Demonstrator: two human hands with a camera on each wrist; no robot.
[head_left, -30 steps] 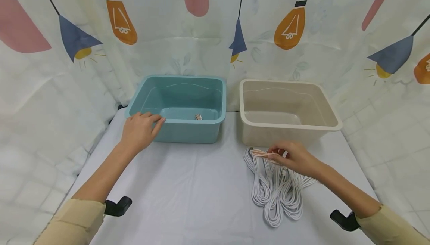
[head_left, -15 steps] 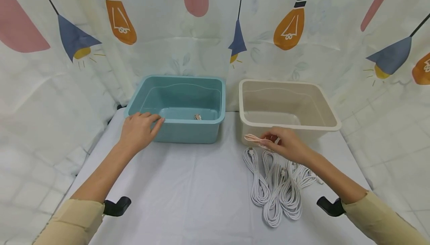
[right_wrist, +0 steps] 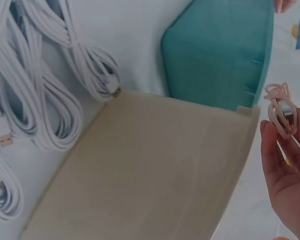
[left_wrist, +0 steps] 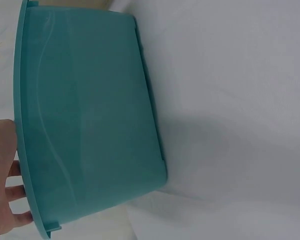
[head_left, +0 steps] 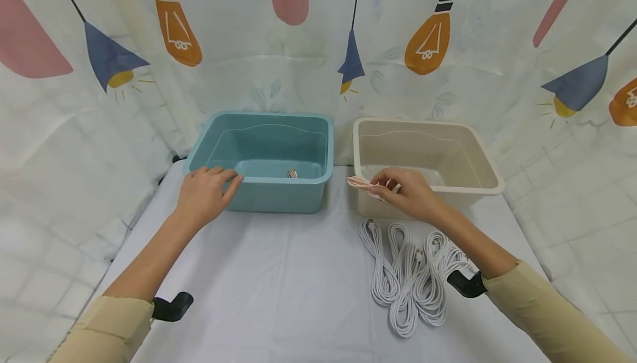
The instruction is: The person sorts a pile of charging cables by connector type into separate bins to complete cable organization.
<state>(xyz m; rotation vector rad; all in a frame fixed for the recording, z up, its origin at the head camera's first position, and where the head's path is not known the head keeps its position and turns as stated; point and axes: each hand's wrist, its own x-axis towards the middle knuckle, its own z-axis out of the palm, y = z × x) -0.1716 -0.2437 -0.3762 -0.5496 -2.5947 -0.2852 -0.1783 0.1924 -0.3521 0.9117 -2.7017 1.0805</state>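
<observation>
My left hand [head_left: 201, 194] rests open on the teal bin's [head_left: 269, 186] rim; my right hand [head_left: 410, 194] pinches a pink cable [head_left: 363, 185] over the beige bin's [head_left: 428, 187] corner.

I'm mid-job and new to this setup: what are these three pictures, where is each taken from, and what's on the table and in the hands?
No machine here: a person's two bare hands. The wide picture comes from a head camera; the other two from wrist cameras. The left hand rests on the rim of the teal bin, which holds a small item. The right hand pinches a coiled pink cable at the near-left corner of the beige bin. Bundled white cables lie on the white table.
</observation>
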